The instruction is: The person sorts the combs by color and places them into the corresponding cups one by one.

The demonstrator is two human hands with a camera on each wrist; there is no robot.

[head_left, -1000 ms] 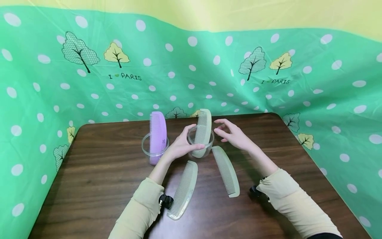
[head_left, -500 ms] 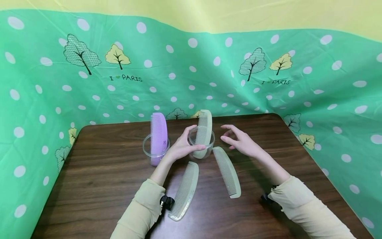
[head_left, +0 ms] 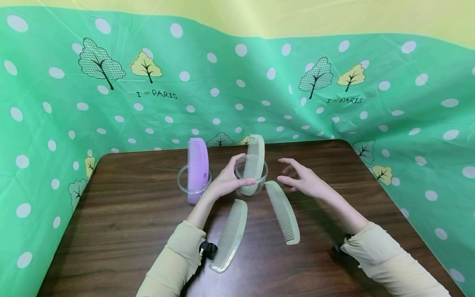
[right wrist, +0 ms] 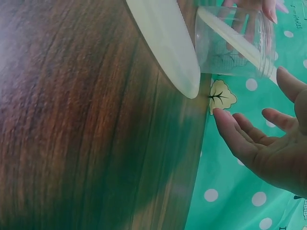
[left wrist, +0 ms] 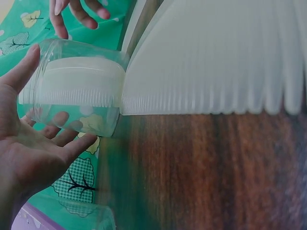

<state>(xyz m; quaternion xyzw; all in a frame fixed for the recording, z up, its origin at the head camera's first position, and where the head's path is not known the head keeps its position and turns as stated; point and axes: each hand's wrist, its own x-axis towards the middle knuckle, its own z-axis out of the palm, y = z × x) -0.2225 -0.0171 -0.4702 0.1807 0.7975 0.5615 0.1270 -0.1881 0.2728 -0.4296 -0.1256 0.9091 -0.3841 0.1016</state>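
A: What does the jar in hand look like?
B: The clear jar [left wrist: 98, 115] is see-through and round-rimmed, upright on the table [head_left: 130, 206] toward its far edge. A pale green comb [head_left: 254, 156] stands in it at a slight tilt, teeth to the left, its upper end above the rim.
A: And the hands?
B: The left hand [head_left: 224, 181] curves round the jar's near rim and left side. The right hand [head_left: 304, 179] hangs just off to the right, fingers loosely bent and apart, holding nothing.
A: What else is about?
B: To the left, a second jar [head_left: 182, 185] holds a purple comb [head_left: 198, 167]. Two more pale green combs lie flat: the left-hand comb [head_left: 230, 235] beside the left wrist, the right-hand comb [head_left: 283, 212] with one end close by the held jar's base.
A: Anything in the way?
B: The left wrist's black device [head_left: 208, 249] overlaps the edge of that left-hand comb.
A: Any writing?
B: "I PARIS", with a small heart between, appears twice on the dotted green cloth [head_left: 252, 99]. The purple comb's dark marking is too small to read.
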